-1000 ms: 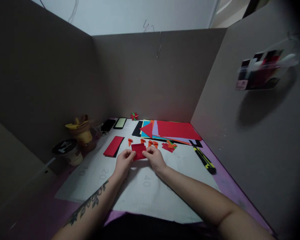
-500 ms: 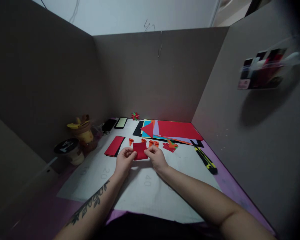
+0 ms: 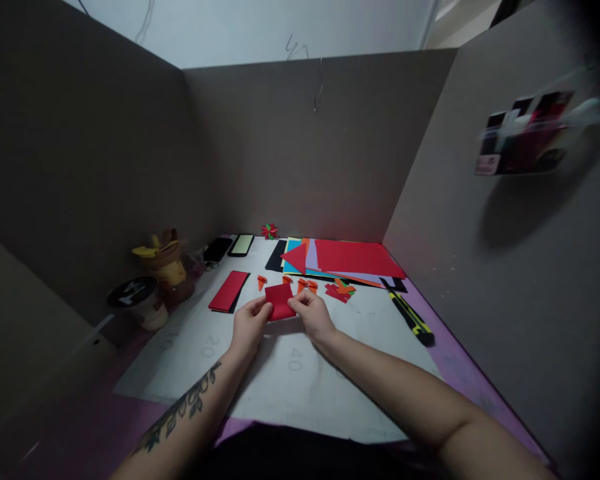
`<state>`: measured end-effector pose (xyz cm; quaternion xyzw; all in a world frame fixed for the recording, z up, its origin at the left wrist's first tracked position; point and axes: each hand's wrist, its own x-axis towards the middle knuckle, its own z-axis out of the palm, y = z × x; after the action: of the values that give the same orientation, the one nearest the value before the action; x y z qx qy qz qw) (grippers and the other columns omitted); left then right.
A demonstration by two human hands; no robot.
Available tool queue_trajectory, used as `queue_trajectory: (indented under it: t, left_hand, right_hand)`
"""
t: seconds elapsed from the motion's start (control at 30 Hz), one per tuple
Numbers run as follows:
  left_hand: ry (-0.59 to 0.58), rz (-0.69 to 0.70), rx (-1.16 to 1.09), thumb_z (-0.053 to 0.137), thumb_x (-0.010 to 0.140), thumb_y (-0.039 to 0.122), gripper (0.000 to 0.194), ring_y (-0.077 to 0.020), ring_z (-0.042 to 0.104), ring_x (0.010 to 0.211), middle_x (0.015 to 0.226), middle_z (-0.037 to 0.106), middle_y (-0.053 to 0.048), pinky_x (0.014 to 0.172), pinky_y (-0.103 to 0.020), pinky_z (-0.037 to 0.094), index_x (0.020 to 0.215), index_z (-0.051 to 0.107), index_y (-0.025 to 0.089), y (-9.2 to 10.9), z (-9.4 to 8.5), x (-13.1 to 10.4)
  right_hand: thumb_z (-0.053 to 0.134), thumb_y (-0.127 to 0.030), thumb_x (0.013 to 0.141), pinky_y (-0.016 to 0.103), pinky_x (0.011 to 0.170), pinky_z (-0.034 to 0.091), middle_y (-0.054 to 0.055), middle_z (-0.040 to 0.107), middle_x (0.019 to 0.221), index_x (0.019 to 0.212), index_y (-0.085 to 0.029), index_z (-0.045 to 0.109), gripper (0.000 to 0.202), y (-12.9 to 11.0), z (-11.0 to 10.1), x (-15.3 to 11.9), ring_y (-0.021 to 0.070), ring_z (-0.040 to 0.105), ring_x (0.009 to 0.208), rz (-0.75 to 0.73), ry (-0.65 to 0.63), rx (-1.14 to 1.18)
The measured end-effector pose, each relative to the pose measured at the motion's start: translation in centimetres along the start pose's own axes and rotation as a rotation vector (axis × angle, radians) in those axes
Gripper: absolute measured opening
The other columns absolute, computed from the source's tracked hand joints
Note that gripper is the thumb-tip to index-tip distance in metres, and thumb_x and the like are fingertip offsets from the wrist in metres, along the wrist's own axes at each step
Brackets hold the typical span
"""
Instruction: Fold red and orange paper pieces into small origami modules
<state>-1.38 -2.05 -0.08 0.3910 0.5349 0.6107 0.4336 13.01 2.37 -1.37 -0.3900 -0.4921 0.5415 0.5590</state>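
Gripping a small red paper (image 3: pixel 280 301) by its two side edges, the left hand (image 3: pixel 249 325) and the right hand (image 3: pixel 314 316) pinch it between thumbs and bent fingers, over a white mat (image 3: pixel 290 407) with faint numbers. Small orange folded papers (image 3: pixel 261 283) lie just beyond it.

Handling it well probably calls for light, even pressure from both thumbs, with the sides level; one hand pulling harder could skew or wrinkle thin paper. Matching corners before pressing any crease seems wise, and a crease should come out crispest if smoothed from the middle outward.

Most fingertips behind the red paper are out of sight, as is its back, so whether it is one layer or several cannot be told. The paper and right hand crowd the view of some orange pieces. On the right, a clear pouch (image 3: pixel 535 137) is blurred, its contents hard to make out.
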Motion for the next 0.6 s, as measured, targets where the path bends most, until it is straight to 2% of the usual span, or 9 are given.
queue_trajectory:
  t: [0.2,0.43,0.6]
  left_hand:
    - [-0.015,0.021,0.031,0.070,0.067,0.029,0.034,-0.0180,0.066,0.079,0.093,0.073,-0.006,0.072,-0.025,0.049,0.098,0.071,0.015,0.22,-0.04,-0.01]
    - [-0.009,0.027,0.045,0.070,0.066,0.029,0.032,-0.0184,0.065,0.073,0.087,0.073,-0.005,0.067,-0.025,0.049,0.094,0.072,0.014,0.20,-0.09,-0.05]
    - [-0.059,0.012,-0.025,0.071,0.066,0.033,0.033,-0.0188,0.066,0.075,0.085,0.073,-0.006,0.067,-0.025,0.049,0.093,0.072,0.014,-0.28,-0.23,0.14]
  right_hand:
    - [0.071,-0.032,0.062,0.027,0.060,0.039,-0.003,0.055,0.057,0.057,-0.017,0.056,0.022,0.08,-0.01,0.04,0.0122,0.048,0.057,0.011,0.008,-0.003]
    - [0.072,-0.034,0.062,0.027,0.059,0.039,-0.003,0.055,0.056,0.057,-0.018,0.054,0.024,0.16,-0.07,0.05,0.0128,0.048,0.056,0.030,-0.001,0.005]
    - [0.073,-0.032,0.060,0.026,0.059,0.039,-0.004,0.053,0.057,0.055,-0.019,0.050,0.027,0.01,0.11,-0.02,0.0120,0.047,0.057,0.011,0.015,0.036]
